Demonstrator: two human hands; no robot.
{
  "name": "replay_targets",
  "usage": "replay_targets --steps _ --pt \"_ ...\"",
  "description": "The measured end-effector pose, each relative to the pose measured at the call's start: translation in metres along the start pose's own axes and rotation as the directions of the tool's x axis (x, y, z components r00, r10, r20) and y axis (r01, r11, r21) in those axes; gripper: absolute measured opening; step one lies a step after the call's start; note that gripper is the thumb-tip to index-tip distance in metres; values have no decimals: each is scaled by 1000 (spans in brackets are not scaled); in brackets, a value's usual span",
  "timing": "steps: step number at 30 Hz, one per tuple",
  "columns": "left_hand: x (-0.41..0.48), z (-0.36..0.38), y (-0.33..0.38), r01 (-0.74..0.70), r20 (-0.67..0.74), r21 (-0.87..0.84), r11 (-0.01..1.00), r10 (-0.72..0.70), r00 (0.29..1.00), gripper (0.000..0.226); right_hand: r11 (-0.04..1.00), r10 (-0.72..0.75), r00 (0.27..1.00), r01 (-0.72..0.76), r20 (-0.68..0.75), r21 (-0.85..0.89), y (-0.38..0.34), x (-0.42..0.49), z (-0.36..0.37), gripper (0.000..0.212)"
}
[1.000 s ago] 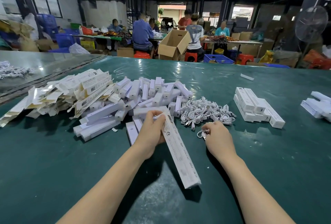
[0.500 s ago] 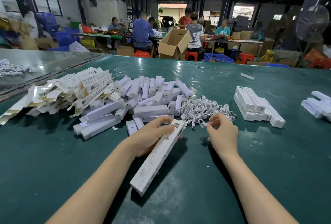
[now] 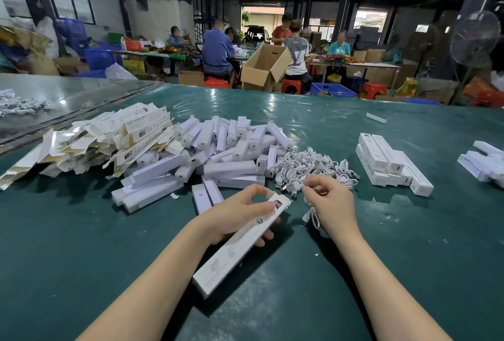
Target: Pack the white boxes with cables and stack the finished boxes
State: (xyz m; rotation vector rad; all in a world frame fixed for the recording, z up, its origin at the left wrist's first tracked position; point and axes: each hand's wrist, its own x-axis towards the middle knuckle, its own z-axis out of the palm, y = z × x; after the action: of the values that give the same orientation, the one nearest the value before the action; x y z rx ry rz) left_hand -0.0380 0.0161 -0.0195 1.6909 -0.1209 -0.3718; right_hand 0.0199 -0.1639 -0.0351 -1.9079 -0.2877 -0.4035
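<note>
My left hand point(image 3: 240, 215) grips a long white box point(image 3: 234, 253) near its far open end; the box slants from lower left to upper right above the green table point(image 3: 81, 245). My right hand point(image 3: 331, 204) pinches a coiled white cable point(image 3: 311, 216), whose plug end points at the box's mouth while a loop hangs below my palm. Just beyond both hands lies a heap of white cables point(image 3: 311, 166). A stack of finished boxes point(image 3: 390, 163) sits to the right.
A big pile of white inner trays point(image 3: 218, 149) and flat unfolded box sleeves point(image 3: 109, 138) covers the table's left half. More white boxes point(image 3: 485, 163) lie at the far right edge. People work at tables behind, beside an open cardboard carton point(image 3: 264, 67).
My left hand swung the box from pointing right-down to pointing left-down, open end now toward the cables. My right hand picked a cable off the heap and brought it to the box mouth.
</note>
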Motion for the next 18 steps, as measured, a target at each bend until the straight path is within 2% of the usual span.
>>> replay_targets --steps 3,8,11,15,18 --pt "2 -1 -2 13 33 41 999 -15 999 28 996 47 999 -47 10 81 -3 -1 1 29" --pt "4 -3 -5 -5 55 23 1000 4 998 30 927 94 995 -75 -34 368 -11 -3 0 30" --pt "5 -3 -7 -23 56 23 999 21 998 29 920 75 997 -82 34 383 -14 -7 8 32" --pt "5 -4 -7 -57 37 28 998 56 998 29 947 63 989 -101 134 304 -17 -9 15 22" --pt "5 -5 -8 -69 23 11 998 69 997 30 914 106 970 -182 220 363 -16 -6 10 23"
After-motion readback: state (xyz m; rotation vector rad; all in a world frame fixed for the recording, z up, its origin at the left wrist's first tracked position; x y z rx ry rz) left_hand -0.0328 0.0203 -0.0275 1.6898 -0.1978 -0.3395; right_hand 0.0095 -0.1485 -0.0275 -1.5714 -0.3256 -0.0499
